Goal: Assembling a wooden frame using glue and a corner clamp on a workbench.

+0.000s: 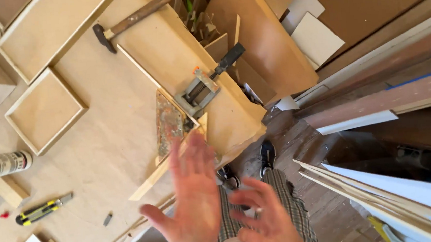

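Note:
My left hand (190, 198) is raised above the near edge of the workbench (101, 144), fingers spread and blurred, holding nothing. Beside it my right hand (262, 213) hovers over my checked trousers (282, 202), fingers apart and empty. Just beyond the left hand lie a thin wooden strip (165, 167) and a paint-stained triangular board (167, 122). A metal clamp (201, 91) with a black handle grips a fibreboard panel (180, 52) further back.
A hammer (132, 18) lies on the panel at the top. Two shallow framed trays (45, 110) sit at the left. A cartridge tube (3, 163) and a yellow-black utility knife (42, 210) rest at the left edge. Boards lean at the right (376, 99).

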